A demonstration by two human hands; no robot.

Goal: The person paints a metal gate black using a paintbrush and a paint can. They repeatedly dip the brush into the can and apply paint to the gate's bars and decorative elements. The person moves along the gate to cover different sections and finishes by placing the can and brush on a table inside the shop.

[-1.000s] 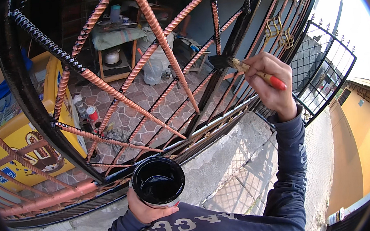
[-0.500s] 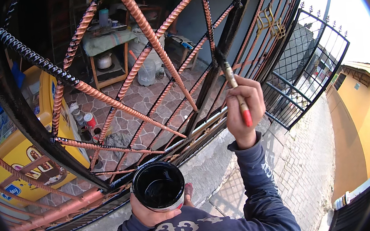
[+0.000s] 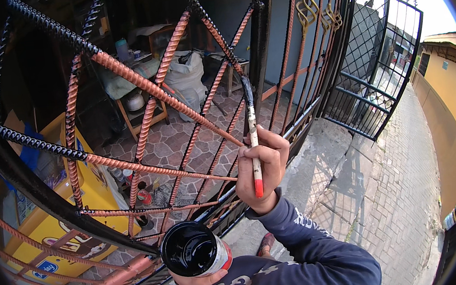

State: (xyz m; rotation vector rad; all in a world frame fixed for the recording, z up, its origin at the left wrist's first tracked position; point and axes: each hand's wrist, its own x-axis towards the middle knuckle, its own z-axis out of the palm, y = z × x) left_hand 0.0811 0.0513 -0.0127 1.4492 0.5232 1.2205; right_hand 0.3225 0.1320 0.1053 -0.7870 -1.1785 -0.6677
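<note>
My right hand (image 3: 264,166) grips a paintbrush (image 3: 253,140) with a pale handle and a red end; its black-coated bristles point up and rest against a twisted bar of the metal gate (image 3: 140,85). The gate's spiral bars are orange-red primer, partly covered in black paint. My left hand (image 3: 200,281), low and close to my chest, holds a round can of black paint (image 3: 193,250), open on top. Only the fingers under the can show.
Behind the gate lie a stone-tiled yard, a yellow cabinet (image 3: 54,214), a wooden stool (image 3: 139,107) and white sacks (image 3: 186,78). Small cans (image 3: 142,194) stand on the ground inside. To the right run a concrete step, a paved lane and a black mesh gate (image 3: 377,67).
My right hand has swung left and down, turning the brush from pointing left to upright on a nearer bar. The view shifted right, and the can stays at my chest.
</note>
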